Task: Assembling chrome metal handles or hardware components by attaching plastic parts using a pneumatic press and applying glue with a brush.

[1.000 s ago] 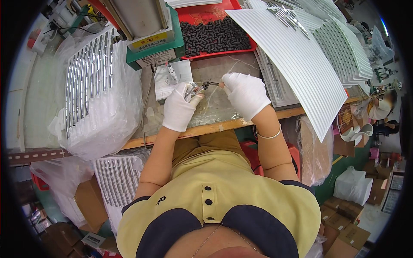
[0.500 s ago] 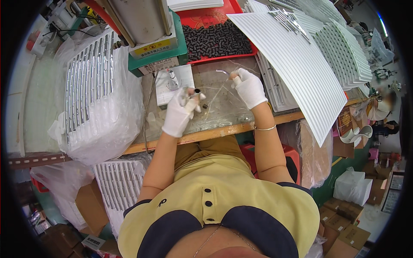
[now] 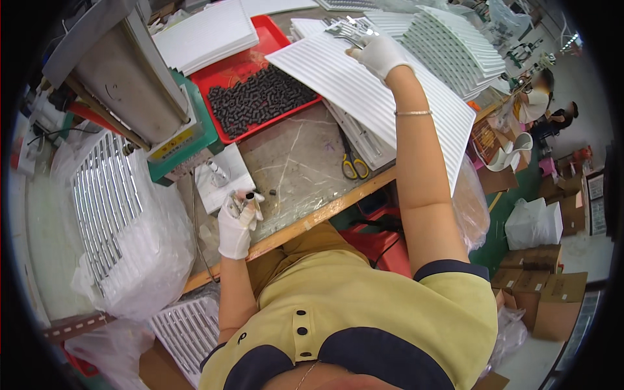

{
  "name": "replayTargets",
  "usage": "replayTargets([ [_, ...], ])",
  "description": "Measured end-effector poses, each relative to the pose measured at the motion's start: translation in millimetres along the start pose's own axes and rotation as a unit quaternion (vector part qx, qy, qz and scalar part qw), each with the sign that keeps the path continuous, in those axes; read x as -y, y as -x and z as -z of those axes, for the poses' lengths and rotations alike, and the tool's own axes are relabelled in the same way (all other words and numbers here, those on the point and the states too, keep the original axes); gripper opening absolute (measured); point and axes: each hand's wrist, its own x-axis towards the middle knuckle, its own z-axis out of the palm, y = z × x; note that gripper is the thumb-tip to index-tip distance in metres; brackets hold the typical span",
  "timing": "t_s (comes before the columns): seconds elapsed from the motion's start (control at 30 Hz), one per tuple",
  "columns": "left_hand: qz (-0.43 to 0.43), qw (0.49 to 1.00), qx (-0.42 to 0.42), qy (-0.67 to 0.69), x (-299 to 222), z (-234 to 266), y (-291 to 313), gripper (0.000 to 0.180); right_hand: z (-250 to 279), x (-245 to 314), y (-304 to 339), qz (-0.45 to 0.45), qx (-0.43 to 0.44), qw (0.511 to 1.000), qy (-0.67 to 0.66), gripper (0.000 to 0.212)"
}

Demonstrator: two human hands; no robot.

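Note:
My left hand (image 3: 236, 227), in a white glove with bare fingertips, is closed around a small part with a black end (image 3: 249, 196). That part is mostly hidden by the fingers. Beside it a white block (image 3: 224, 179) bears a short shiny metal cylinder (image 3: 218, 173), and a loose black sleeve (image 3: 272, 192) lies on the table. Stretched far forward, my gloved right hand (image 3: 382, 57) is over a white ribbed sheet (image 3: 416, 117), its fingers curled on a thin bent metal tube (image 3: 341, 34) at a pile of similar shiny pieces. The glove partly hides the tube.
A red tray (image 3: 229, 139) of many black sleeves (image 3: 253, 101) stands beyond the worktable (image 3: 299, 156). Left of it rises a green-based press (image 3: 188, 130). Yellow-handled scissors (image 3: 354, 166) lie near the front edge. Wrapped metal tubes (image 3: 107, 208) are at left, stacked white sheets (image 3: 448, 58) at right.
My right hand has moved forward and right from above the table to the metal pile, with the bent tube. My left hand stays near the white block with its part. The view has swung right.

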Motion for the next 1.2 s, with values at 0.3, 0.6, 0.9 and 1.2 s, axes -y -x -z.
replayTargets([
  [0.3,0.014,0.999,0.019,-0.032,3.8,2.3,1.3,0.035,-65.7,-65.7,-111.2,-0.135,0.010,0.990,0.032,0.040],
  [0.6,0.086,0.993,-0.046,-0.065,-14.1,-7.4,-2.5,0.018,-79.8,-69.7,-140.5,-0.084,-0.027,0.993,0.075,0.039],
  [0.9,0.008,0.996,-0.082,-0.028,-31.5,-15.7,-13.9,0.018,28.1,42.9,26.8,0.172,-0.035,0.962,-0.209,0.024],
  [1.2,0.006,0.998,-0.068,-0.001,-33.3,-11.9,12.3,0.020,-99.6,108.5,166.3,0.147,0.180,0.790,-0.568,0.017],
])
